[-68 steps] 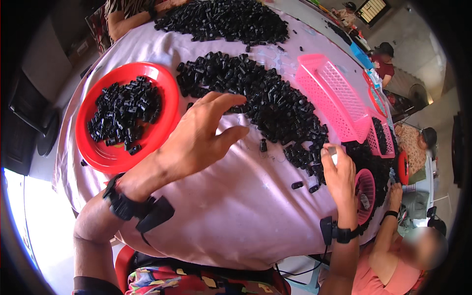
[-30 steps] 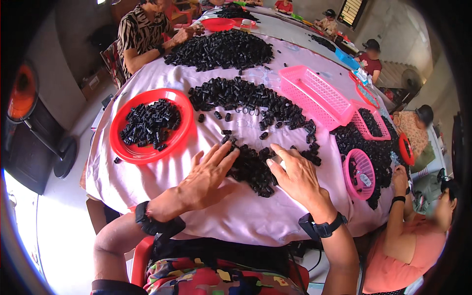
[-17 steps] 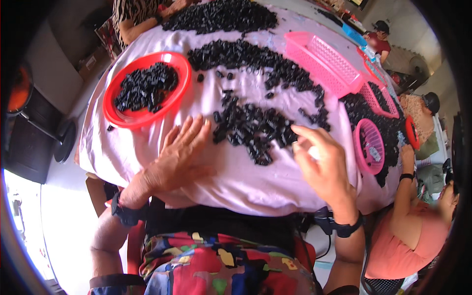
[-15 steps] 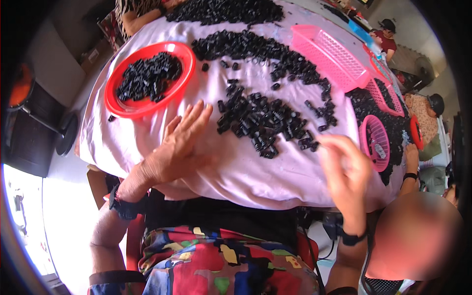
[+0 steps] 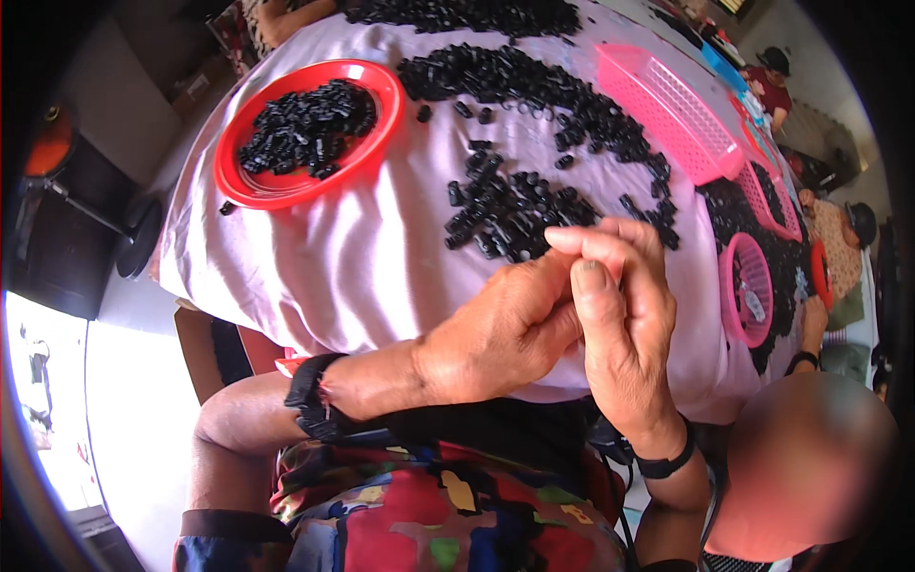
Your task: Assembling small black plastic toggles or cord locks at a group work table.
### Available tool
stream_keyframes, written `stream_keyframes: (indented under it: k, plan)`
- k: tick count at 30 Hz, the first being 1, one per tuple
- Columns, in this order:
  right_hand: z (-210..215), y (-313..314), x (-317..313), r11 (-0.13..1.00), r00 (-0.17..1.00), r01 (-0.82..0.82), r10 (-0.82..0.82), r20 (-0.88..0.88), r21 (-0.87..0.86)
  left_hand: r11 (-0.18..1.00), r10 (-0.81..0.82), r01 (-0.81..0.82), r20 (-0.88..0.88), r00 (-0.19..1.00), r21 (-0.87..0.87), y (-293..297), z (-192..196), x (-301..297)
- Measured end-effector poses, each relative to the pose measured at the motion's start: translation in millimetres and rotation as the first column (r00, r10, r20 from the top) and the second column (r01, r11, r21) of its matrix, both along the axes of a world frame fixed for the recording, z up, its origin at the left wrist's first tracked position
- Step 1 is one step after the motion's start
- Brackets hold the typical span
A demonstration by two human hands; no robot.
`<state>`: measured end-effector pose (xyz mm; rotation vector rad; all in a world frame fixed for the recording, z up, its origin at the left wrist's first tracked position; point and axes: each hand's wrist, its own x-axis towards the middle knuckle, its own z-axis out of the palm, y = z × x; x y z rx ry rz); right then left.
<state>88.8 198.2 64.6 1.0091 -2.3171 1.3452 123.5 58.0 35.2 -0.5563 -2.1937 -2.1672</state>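
Close together over the near part of the cloth, my two hands meet. My left hand point(image 5: 496, 334) reaches across from the left, its fingers bent in and partly covered by the other hand. My right hand point(image 5: 629, 334) is closed, thumb against curled fingers; whatever lies between the hands is hidden. Just beyond them spreads a loose pile of small black cylindrical plastic pieces point(image 5: 515, 205). To the far left a round red plate point(image 5: 226, 167) carries a heap of the same black pieces point(image 5: 305, 129).
Beyond the pile lies a larger band of black pieces point(image 5: 496, 76). A pink rectangular basket point(image 5: 667, 114) and a round pink basket point(image 5: 732, 286) stand on the right. A person's hand point(image 5: 813, 324) works at the right edge; another person's forearm point(image 5: 295, 21) rests at the far left.
My left hand has left the cloth near the red plate and moved right to meet my right hand, which has shifted slightly left. The view has moved a little.
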Motion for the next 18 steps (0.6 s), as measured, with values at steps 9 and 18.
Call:
stream_keyframes:
  k: [9, 18]
  plan:
    - [-5.1, 2.7, 1.8, 0.938, 0.973, 0.074, 0.007, -0.232, 0.338, 0.999, -0.045, 0.046, -0.035, 0.998, 0.026, -11.9, -8.6, 2.4]
    - [20.7, 33.6, 12.3, 0.985, 0.907, -0.003, 0.074, -0.416, 0.17, 0.992, -0.119, 0.113, -0.096, 0.988, -0.062, -35.1, -0.1, 11.6]
